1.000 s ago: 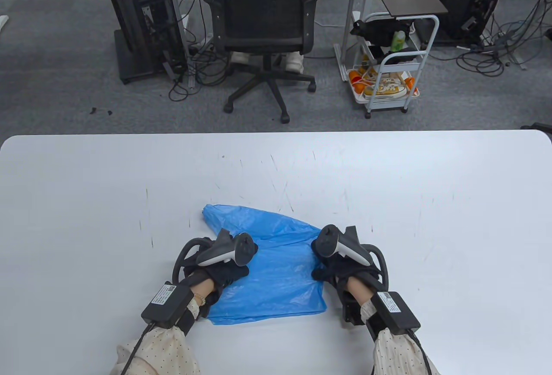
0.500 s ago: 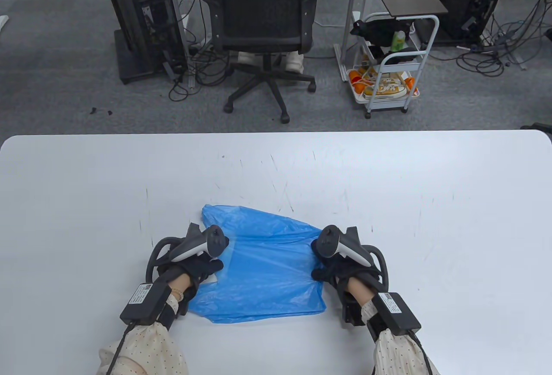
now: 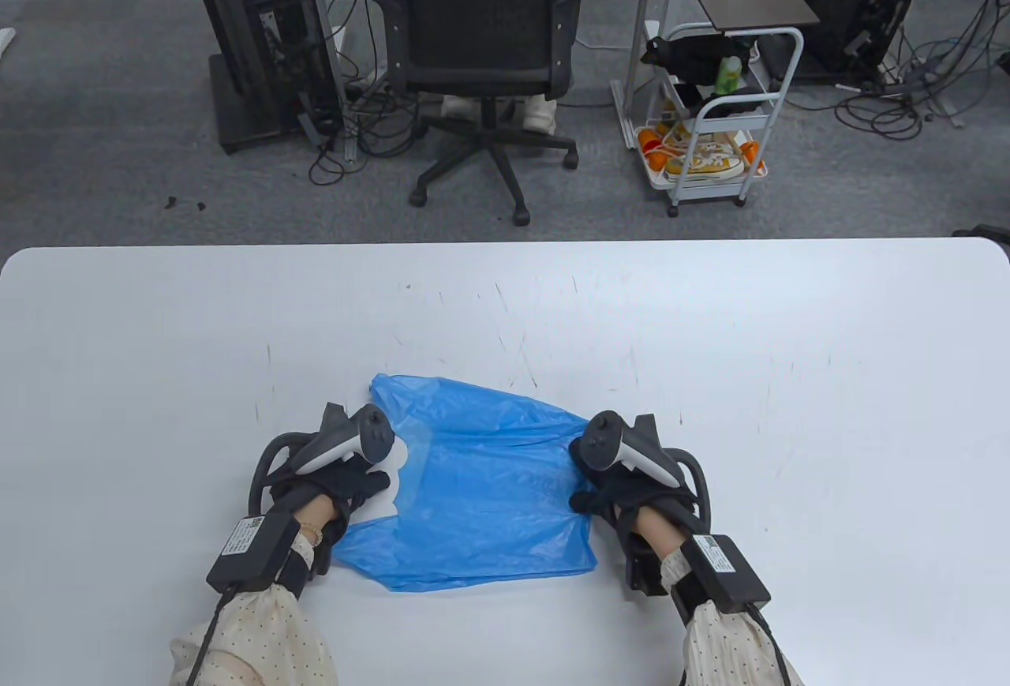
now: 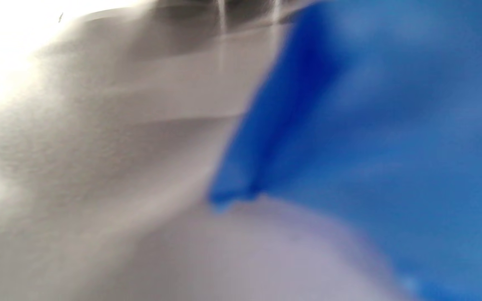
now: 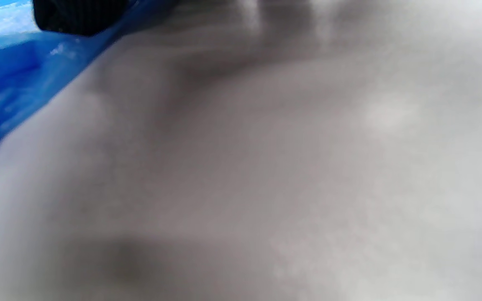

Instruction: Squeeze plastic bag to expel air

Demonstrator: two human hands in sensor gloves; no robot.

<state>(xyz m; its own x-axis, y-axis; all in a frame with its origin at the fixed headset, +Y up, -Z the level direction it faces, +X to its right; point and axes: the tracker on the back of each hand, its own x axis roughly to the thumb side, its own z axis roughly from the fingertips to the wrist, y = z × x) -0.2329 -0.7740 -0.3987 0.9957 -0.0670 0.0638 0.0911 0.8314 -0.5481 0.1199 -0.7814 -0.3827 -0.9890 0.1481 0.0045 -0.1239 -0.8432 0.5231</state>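
Note:
A thin blue plastic bag (image 3: 489,481) lies mostly flat on the white table (image 3: 710,323), near its front edge. My left hand (image 3: 351,490) rests at the bag's left edge, fingers down on the film, with a bit of bare table showing beside the thumb. My right hand (image 3: 611,492) presses on the bag's right edge. The left wrist view is blurred and shows the bag (image 4: 391,125) beside the table top. In the right wrist view a dark fingertip (image 5: 78,16) lies on the bag (image 5: 6,75).
Beyond the table's far edge stand an office chair (image 3: 481,31), a computer tower (image 3: 260,31) and a white cart (image 3: 710,118) with shoes. Bare table surface spreads to the left, right and far side of the bag.
My left hand has slid left from the bag's middle to its left edge. The bag's near left corner has stretched out to the left with it. The right hand has not moved.

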